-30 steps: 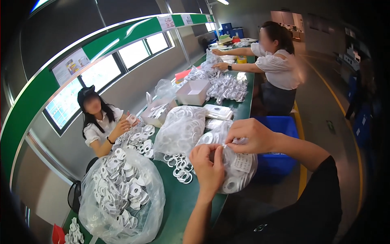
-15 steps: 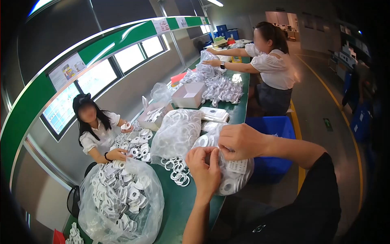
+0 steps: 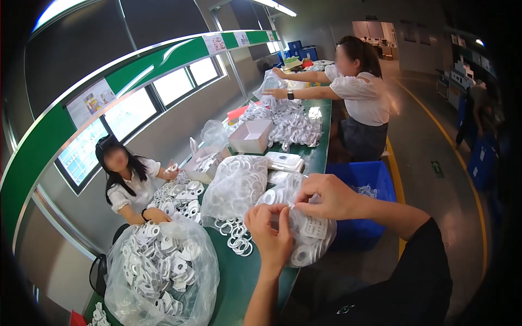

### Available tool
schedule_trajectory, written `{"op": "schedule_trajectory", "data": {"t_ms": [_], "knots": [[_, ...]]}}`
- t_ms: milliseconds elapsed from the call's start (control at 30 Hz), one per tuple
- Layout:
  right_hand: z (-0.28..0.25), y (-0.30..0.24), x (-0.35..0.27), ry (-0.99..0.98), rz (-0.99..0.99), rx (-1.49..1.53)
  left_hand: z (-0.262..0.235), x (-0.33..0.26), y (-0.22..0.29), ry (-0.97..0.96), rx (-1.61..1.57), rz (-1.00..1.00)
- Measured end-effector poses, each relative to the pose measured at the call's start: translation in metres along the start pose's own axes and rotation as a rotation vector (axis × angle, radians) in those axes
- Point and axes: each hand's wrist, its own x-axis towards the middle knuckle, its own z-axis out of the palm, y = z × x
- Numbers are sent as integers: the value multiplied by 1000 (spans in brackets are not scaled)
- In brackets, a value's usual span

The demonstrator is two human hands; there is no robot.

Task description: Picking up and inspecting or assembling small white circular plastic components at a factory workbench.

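Observation:
A clear plastic bag (image 3: 314, 251) of white ring-shaped plastic parts, with a white label (image 3: 315, 227) on its side, is at the near right edge of the table. My left hand (image 3: 272, 231) pinches the bag's gathered top from the left, thumb and fingertips together. From the right, my right hand (image 3: 333, 196) grips the same top edge, its fingertips close to those of the left. Exactly how the film is folded between my fingers is too small to tell. Beyond my left hand stands a fuller clear bag (image 3: 235, 182) of white rings, with loose white rings (image 3: 238, 237) below it.
A large open bag (image 3: 163, 266) of white parts occupies the near left of the green table (image 3: 244, 280). One person sits across, sorting parts; another stands farther along, holding a plastic bag (image 3: 272, 81). A white box (image 3: 251, 137) sits mid-table. Right of the table is a blue bin (image 3: 359, 217).
My right hand has moved slightly right and down, still pinching the bag's top. My left hand has barely shifted. The seated person's near hand has moved onto the large open bag.

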Motion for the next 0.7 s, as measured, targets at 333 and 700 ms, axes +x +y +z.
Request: {"op": "schedule_trajectory", "data": {"t_ms": [333, 700], "knots": [[9, -7, -1, 18, 198, 86, -7, 1, 7, -31, 211, 261], [8, -14, 5, 36, 135, -54, -5, -1, 20, -34, 400, 284]]}}
